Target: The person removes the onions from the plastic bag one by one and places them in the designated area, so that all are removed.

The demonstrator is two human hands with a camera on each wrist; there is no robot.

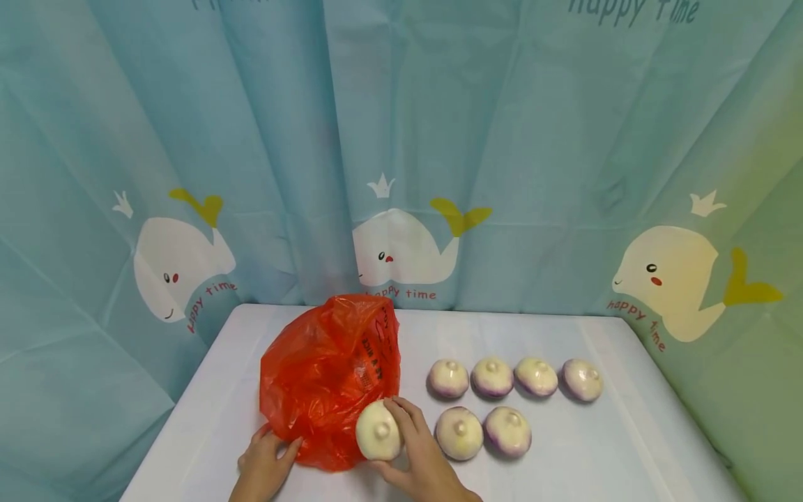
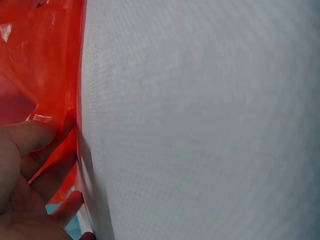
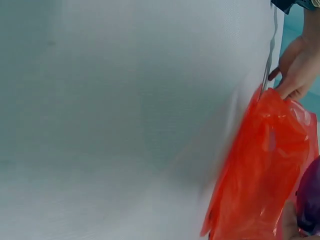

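A red plastic bag [image 1: 314, 376] with dark print stands puffed up on the table, left of centre. My left hand [image 1: 263, 466] is at its near left corner. In the left wrist view, the thumb and fingers of that hand [image 2: 30, 175] pinch the bag's edge [image 2: 55, 65]. My right hand [image 1: 423, 457] grips a white turnip [image 1: 378, 431] between thumb and fingers, in front of the bag's near right side. The right wrist view catches its purple underside [image 3: 311, 200] beside the red plastic [image 3: 265, 165]. What the bag holds is hidden.
Right of the bag lie more white-and-purple turnips: a back row of several [image 1: 493, 377] and a front pair, whose left one [image 1: 460, 434] is close to my right hand. A white cloth covers the table [image 1: 602, 446]. Behind hangs a blue curtain [image 1: 539, 139] with whale prints.
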